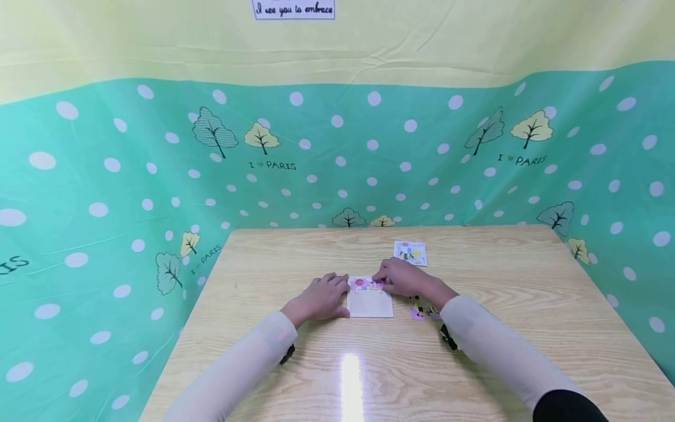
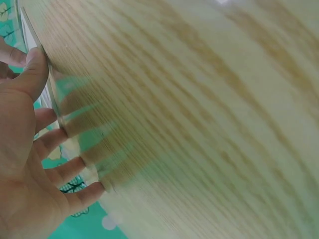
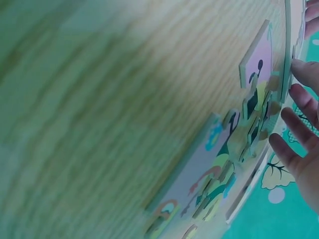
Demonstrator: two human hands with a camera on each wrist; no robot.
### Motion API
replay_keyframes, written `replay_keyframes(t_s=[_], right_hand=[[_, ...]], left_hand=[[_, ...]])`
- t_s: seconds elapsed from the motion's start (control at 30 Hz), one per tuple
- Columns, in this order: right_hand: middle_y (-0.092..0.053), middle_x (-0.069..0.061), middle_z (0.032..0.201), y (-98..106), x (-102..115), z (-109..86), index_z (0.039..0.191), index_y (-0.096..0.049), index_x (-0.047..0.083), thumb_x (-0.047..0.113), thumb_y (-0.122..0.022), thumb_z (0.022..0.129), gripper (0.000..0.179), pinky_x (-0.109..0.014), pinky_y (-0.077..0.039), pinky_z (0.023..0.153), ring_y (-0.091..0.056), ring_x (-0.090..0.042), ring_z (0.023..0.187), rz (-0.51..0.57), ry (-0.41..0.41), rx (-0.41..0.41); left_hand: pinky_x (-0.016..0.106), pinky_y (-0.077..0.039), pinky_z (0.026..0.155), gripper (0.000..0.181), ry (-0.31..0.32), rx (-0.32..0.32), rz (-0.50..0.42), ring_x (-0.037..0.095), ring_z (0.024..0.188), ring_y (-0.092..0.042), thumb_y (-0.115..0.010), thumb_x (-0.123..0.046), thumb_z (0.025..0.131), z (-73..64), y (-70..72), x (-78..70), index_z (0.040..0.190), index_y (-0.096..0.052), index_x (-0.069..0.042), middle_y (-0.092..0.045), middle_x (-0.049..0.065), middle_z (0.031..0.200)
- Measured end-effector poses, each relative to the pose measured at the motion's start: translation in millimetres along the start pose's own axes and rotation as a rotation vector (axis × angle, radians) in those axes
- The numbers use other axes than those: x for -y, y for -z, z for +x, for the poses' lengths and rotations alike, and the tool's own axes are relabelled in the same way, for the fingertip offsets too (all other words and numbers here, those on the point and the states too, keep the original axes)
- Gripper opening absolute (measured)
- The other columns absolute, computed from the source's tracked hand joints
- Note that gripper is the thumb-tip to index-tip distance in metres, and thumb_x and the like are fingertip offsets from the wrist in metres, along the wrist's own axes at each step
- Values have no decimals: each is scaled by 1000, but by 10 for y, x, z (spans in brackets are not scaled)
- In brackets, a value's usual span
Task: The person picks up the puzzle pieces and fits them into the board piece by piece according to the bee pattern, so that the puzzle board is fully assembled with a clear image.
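Observation:
A white puzzle board [image 1: 370, 305] lies on the table, with pink picture pieces [image 1: 360, 283] along its far edge. My left hand [image 1: 326, 296] rests at its left side, fingers spread at the far corner and thumb near the near corner. In the left wrist view, the left thumb [image 2: 36, 74] touches the board's edge. My right hand [image 1: 403, 278] reaches over the board's far right corner, its fingertips on the picture strip. In the right wrist view its fingers [image 3: 299, 127] extend loosely beside the board; no piece shows between them.
Loose puzzle pieces [image 1: 418, 312] lie right of the board, partly hidden under the right forearm; several also show in the right wrist view, including a pink piece [image 3: 256, 57]. A bee picture card [image 1: 410, 252] lies behind the right hand. A patterned green curtain [image 1: 369, 152] hangs behind the wooden table [image 1: 285, 252].

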State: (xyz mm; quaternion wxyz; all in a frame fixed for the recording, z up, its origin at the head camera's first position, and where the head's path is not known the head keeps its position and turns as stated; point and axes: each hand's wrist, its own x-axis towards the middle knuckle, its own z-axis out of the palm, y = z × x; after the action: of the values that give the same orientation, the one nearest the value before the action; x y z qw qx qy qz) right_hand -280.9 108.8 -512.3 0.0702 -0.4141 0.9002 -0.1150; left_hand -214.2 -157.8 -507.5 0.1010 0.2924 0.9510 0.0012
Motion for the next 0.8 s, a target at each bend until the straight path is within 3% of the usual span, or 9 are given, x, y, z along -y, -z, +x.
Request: replay_keyframes(t_s=[0.5, 0.8], right_hand=[[-72, 2, 105, 14, 33, -27, 122, -75, 18, 25, -68, 98, 26, -39, -54, 96, -63, -16, 99, -39, 19, -13], [-73, -2, 111, 123, 28, -211, 120, -76, 15, 19, -69, 95, 26, -44, -54, 101, -65, -22, 107, 1, -13, -39]], left_hand=[[61, -45, 111, 72, 2, 4, -12, 39, 147, -40, -59, -66, 92, -8, -20, 5, 144, -53, -16, -39, 10, 163], [61, -44, 111, 71, 5, 4, -15, 39, 148, -39, -59, -66, 92, -12, -9, 0, 143, -53, -16, -39, 9, 164]])
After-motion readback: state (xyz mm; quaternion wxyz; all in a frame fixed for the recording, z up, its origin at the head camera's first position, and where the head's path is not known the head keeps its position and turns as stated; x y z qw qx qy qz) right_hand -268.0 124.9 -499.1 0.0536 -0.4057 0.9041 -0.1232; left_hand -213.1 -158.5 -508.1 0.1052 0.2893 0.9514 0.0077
